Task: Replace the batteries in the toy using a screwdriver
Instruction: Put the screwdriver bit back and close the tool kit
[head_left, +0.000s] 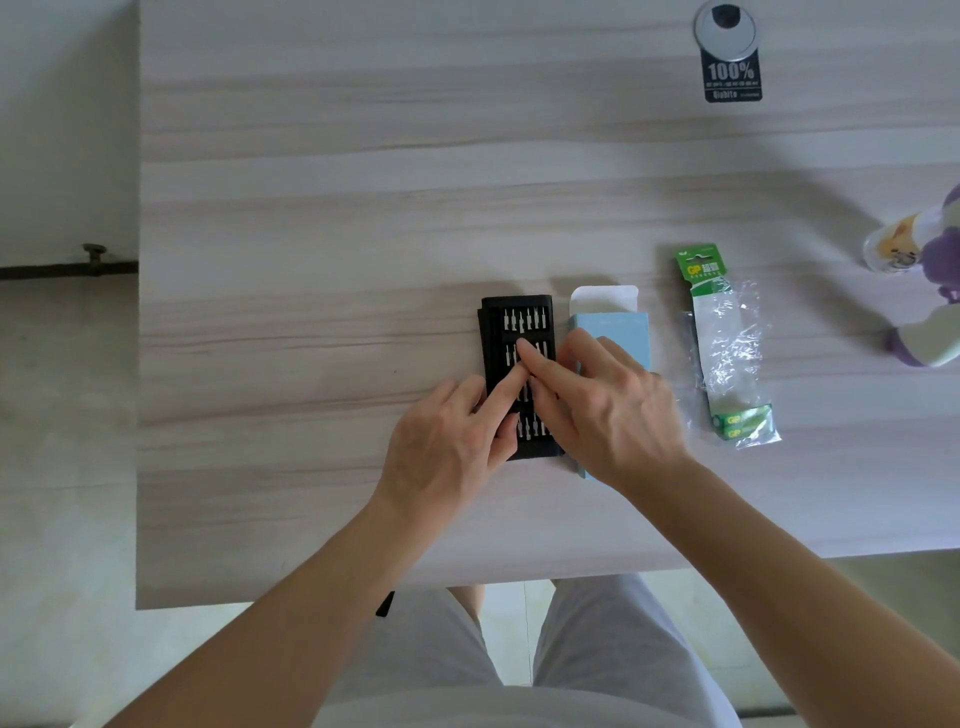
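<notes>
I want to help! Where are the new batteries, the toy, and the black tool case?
batteries (744, 422): head view, green cells in the pack's bottom.
toy (930, 249): head view, purple-and-white body.
black tool case (514, 304): head view, top edge.

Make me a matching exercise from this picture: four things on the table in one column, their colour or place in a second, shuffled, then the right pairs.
Things:
1. bit case
2. cardboard box
3. battery pack
4. toy

Descriptions:
A. purple and white, at the table's right edge
B. black, under both hands
C. green card with clear plastic
D. light blue, flap open

Pairs: 1-B, 2-D, 3-C, 4-A
</notes>
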